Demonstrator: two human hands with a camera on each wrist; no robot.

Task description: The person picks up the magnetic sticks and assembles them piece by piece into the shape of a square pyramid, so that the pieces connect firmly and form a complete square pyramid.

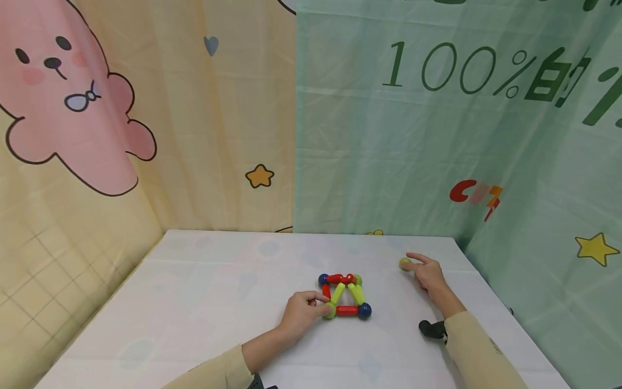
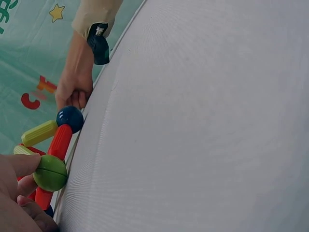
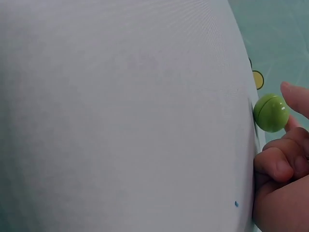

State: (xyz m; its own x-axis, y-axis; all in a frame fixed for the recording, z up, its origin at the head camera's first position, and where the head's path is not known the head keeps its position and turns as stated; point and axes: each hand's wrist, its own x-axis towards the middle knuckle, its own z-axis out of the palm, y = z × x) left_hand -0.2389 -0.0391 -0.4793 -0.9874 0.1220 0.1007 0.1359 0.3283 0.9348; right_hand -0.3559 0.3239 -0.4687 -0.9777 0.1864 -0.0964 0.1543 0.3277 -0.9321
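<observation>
Several red and yellow-green magnetic rods joined by blue and green balls form a small frame (image 1: 347, 310) on the table. My left hand (image 1: 302, 313) pinches the green ball (image 2: 50, 173) at its near left corner. A blue ball (image 1: 364, 310) sits at the near right corner. Farther right, my right hand (image 1: 430, 274) has its thumb and index finger about a loose green ball (image 3: 271, 113); its other fingers are curled into the palm. In the left wrist view the left fingers (image 2: 24, 166) partly cover the frame.
The table (image 1: 218, 292) has a white cloth. Printed curtains (image 1: 228, 119) stand behind it and at both sides. A black strap piece (image 1: 432, 329) hangs by the right sleeve. A small blue mark (image 3: 236, 204) lies on the cloth by the right hand.
</observation>
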